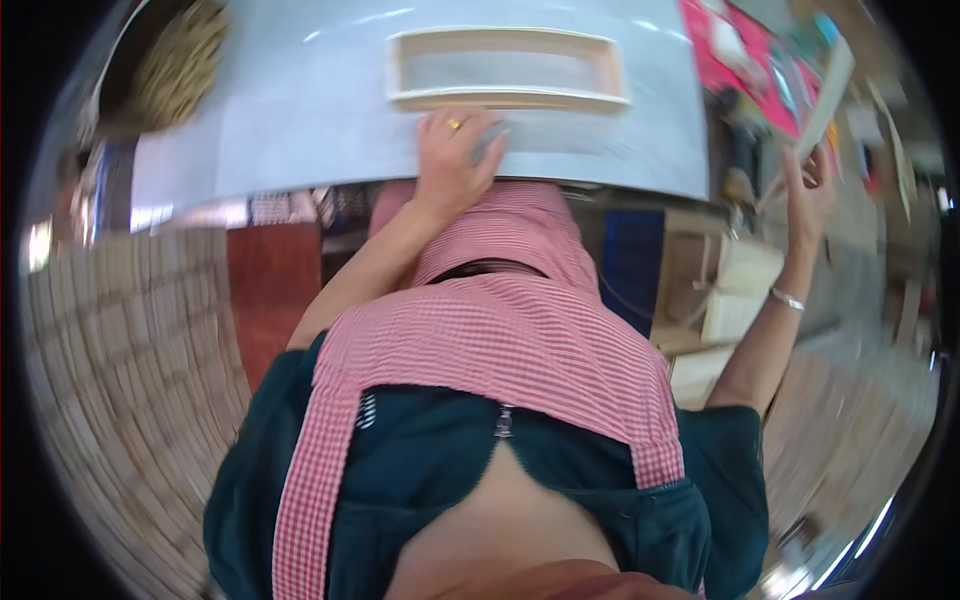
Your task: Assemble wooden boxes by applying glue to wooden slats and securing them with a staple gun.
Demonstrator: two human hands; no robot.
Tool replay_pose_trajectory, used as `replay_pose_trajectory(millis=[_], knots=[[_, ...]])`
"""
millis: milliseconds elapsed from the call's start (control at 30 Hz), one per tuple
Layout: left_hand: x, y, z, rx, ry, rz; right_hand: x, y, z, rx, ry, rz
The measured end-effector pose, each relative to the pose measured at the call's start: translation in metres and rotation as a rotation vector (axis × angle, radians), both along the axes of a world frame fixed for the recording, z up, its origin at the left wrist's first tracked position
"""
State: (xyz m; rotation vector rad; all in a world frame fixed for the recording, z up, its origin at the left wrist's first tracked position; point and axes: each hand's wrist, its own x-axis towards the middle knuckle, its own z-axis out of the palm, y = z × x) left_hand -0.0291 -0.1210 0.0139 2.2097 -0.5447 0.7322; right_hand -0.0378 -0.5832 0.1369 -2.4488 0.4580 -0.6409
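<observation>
A shallow rectangular frame of pale wood lies on the grey-white tabletop. Just in front of its near side rests my left hand, with a ring on one finger. Its fingertips come close to the frame, and whether they touch it I cannot tell. The thumb stands apart from the fingers, and nothing shows in this hand. Out to the right, beyond the table edge, my right hand pinches the lower end of a long, flat, pale strip. The strip is tilted upward and slightly blurred.
A dark round container full of thin tan pieces stands at the far left. Bright pink material with assorted small items lies at the right. Stacked pale boards fill the lower left, beside a reddish-brown panel.
</observation>
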Motion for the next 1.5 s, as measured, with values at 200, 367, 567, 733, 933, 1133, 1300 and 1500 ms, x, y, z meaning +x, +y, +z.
replay_pose_trajectory(millis=[200,367,567,733,933,1133,1300,1500], knots=[[-0.021,0.061,0.018,-0.450,0.239,0.452,0.072,0.177,0.014,-0.367,-0.001,0.992],[-0.006,0.083,0.019,-0.281,0.263,0.404,0.113,0.230,-0.002,-0.617,-0.030,1.113],[0.012,0.080,0.024,-0.249,0.251,0.382,0.136,0.237,-0.013,-0.693,0.018,1.139],[0.018,0.087,0.025,-0.143,0.233,0.371,0.137,0.237,-0.023,-0.672,0.082,1.144],[0.022,0.092,0.029,-0.093,0.232,0.327,0.132,0.236,-0.031,-0.705,0.130,1.101],[0.022,0.094,0.034,0.026,0.186,0.314,0.131,0.238,-0.034,-0.726,0.060,1.116],[0.022,0.092,0.036,0.074,0.155,0.309,0.139,0.240,-0.027,-0.674,-0.041,1.224],[0.021,0.092,0.037,0.112,0.125,0.301,0.135,0.237,-0.024,-0.577,-0.007,1.319]])
